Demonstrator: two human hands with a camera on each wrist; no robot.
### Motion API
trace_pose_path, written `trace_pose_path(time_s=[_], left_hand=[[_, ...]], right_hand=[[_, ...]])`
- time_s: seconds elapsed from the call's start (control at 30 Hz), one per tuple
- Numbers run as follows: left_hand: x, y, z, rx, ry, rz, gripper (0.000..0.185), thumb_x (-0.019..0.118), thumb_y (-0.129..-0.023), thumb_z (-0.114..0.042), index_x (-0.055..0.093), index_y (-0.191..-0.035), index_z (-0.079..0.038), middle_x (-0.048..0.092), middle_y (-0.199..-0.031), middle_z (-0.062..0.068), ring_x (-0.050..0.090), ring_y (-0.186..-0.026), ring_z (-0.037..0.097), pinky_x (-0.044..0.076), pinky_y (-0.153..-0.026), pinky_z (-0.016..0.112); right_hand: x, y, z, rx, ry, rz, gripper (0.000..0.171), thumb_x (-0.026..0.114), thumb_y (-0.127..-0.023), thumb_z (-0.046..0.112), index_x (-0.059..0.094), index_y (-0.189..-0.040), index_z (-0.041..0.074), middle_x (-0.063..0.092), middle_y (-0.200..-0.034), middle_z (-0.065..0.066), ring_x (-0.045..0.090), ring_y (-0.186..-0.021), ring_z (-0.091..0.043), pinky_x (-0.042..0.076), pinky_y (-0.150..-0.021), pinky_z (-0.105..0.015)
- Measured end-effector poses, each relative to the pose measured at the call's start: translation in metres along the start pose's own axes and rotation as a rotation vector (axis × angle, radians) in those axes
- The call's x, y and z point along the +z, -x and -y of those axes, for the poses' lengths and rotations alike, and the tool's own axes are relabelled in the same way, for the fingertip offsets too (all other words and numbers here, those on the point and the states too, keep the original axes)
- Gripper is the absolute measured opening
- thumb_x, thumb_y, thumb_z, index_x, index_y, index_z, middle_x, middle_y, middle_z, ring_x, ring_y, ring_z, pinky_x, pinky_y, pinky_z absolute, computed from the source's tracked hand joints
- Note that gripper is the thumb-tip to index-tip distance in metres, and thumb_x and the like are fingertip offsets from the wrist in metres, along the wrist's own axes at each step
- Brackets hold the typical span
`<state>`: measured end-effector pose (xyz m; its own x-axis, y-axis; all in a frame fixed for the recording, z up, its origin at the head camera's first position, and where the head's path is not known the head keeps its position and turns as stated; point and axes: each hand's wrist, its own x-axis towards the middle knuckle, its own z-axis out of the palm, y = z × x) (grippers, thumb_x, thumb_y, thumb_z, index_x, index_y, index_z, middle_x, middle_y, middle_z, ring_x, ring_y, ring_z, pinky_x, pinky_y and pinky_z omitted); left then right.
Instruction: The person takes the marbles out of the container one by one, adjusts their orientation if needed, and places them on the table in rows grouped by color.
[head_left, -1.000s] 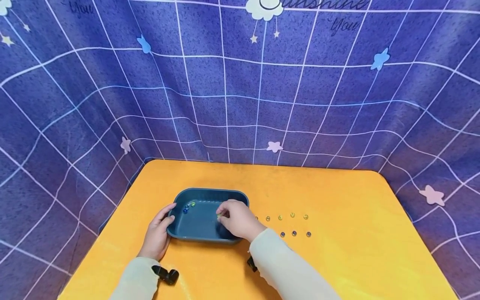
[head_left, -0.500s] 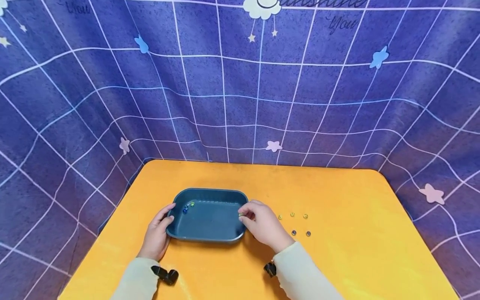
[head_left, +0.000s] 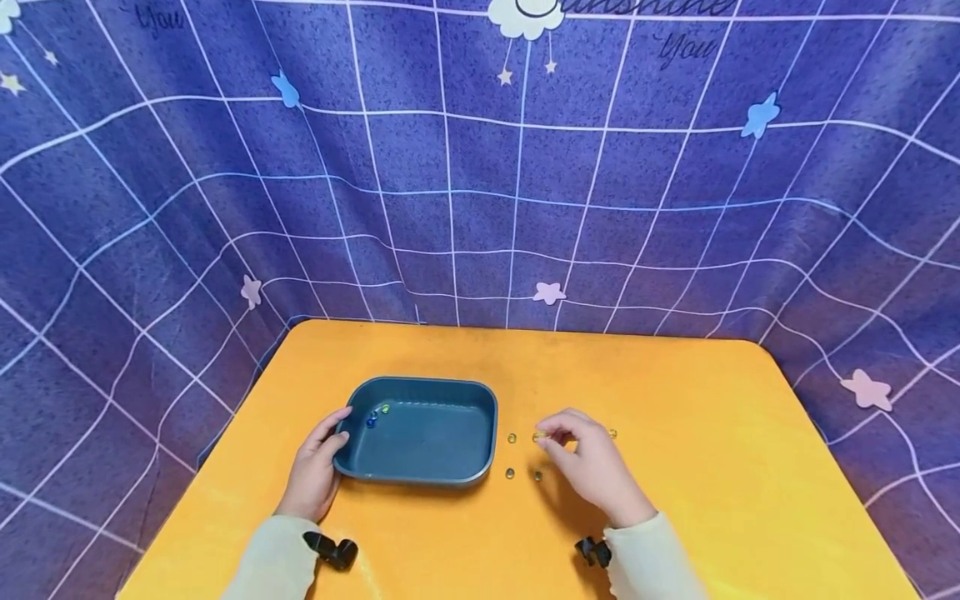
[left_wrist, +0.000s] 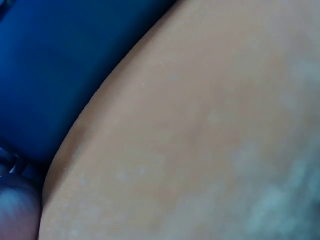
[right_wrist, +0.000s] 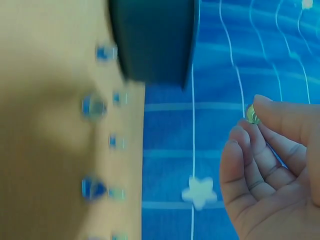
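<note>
My left hand (head_left: 311,475) holds the left end of a dark teal plastic tray (head_left: 416,481), with its thumb over the rim. Blurred skin fills most of the left wrist view, beside the blue-looking tray wall (left_wrist: 60,65). Inside the tray, blue marbles (head_left: 371,422) and a green one (head_left: 386,409) lie at the left. My right hand (head_left: 592,467) hovers right of the tray, above the table. In the right wrist view, its thumb and index finger pinch a yellow-green glass marble (right_wrist: 252,114); the other fingers are loosely bent.
Marbles stand in two rows on the yellow table (head_left: 712,467): a yellowish one (head_left: 512,437) near the tray, dark ones (head_left: 510,473) in front, another yellowish one (head_left: 612,433) farther right. My right hand covers others. A purple-blue grid curtain (head_left: 480,208) surrounds the table.
My right hand has moved right, from over the tray past its right rim to above the marble rows, still pinching the marble. The left hand and tray stay put.
</note>
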<state>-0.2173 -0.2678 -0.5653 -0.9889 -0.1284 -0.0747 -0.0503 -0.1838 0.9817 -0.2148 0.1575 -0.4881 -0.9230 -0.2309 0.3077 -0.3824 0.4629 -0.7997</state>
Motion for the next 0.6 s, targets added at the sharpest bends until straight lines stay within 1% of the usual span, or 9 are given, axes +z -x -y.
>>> trace_pose_path(time_s=[0.13,0.27,0.43,0.6], left_hand=[[0.0,0.0,0.0,-0.001,-0.003,0.005,0.048,0.047,-0.11,-0.011,0.04,-0.157,-0.004,0.016,-0.17,0.007,0.013,-0.154,0.021,0.027,-0.121,0.033],[0.0,0.0,0.0,0.002,0.002,0.01,0.048,0.047,-0.11,-0.011,0.039,-0.157,-0.003,0.015,-0.17,0.007,0.013,-0.154,0.021,0.029,-0.12,0.031],[-0.001,0.0,0.001,0.002,0.005,0.013,0.049,0.048,-0.11,-0.012,0.039,-0.157,-0.004,0.015,-0.171,0.008,0.013,-0.154,0.021,0.031,-0.119,0.029],[-0.002,0.001,0.0,0.007,-0.001,0.016,0.049,0.048,-0.11,-0.013,0.039,-0.157,-0.004,0.014,-0.171,0.008,0.012,-0.155,0.02,0.025,-0.122,0.034]], right_hand=[[-0.02,0.003,-0.015,0.043,0.032,-0.064,0.015,0.077,-0.093,0.007,0.075,-0.105,0.016,0.066,-0.092,0.009,0.061,-0.086,-0.012,0.055,-0.076,-0.035],[-0.04,0.005,-0.026,0.053,0.053,-0.124,0.013,0.076,-0.094,0.007,0.075,-0.106,0.012,0.068,-0.093,0.004,0.064,-0.088,-0.016,0.056,-0.081,-0.036],[-0.059,0.009,-0.036,0.096,0.099,-0.189,0.012,0.074,-0.096,0.009,0.075,-0.108,0.009,0.069,-0.095,0.0,0.064,-0.089,-0.017,0.053,-0.08,-0.026],[-0.071,0.013,-0.048,0.143,0.115,-0.246,0.015,0.073,-0.097,0.009,0.074,-0.112,0.005,0.071,-0.097,-0.004,0.064,-0.09,-0.016,0.049,-0.08,-0.017]])
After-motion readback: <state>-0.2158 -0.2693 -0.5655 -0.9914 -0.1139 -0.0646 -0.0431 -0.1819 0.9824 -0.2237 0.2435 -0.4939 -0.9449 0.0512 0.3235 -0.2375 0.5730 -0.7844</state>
